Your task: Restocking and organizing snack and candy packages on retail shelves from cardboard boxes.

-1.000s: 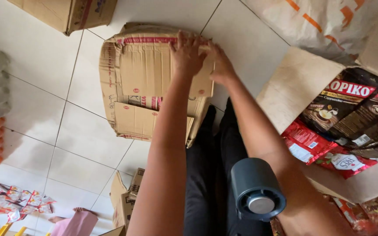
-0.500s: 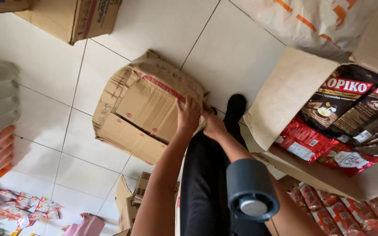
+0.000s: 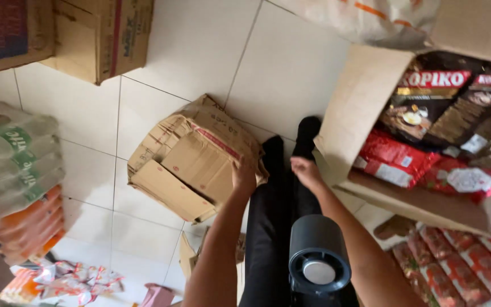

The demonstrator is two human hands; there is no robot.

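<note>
Head view: left hand (image 3: 244,177) grip grasping flattened cardboard box (image 3: 191,159) at its near edge, right hand (image 3: 307,172) released beside it.

- Both forearms run up from the bottom edge, bare to as far as the frame shows, with no sleeve, cuff or glove on either.
- Left hand (image 3: 244,177): no ring, watch or band visible on it.
- Right hand (image 3: 307,172): bare too, wrist plain, fingers unadorned.
- Legs in black trousers (image 3: 274,227), a close-fitting dark cloth with no pattern or seam detail to make out.
- Black footwear or socks (image 3: 307,132) at the far end (too dark to say which).
- At the chest hangs a dark grey cylindrical device (image 3: 318,256), its round face ribbed with radial slats around a pale grey centre disc.
</note>
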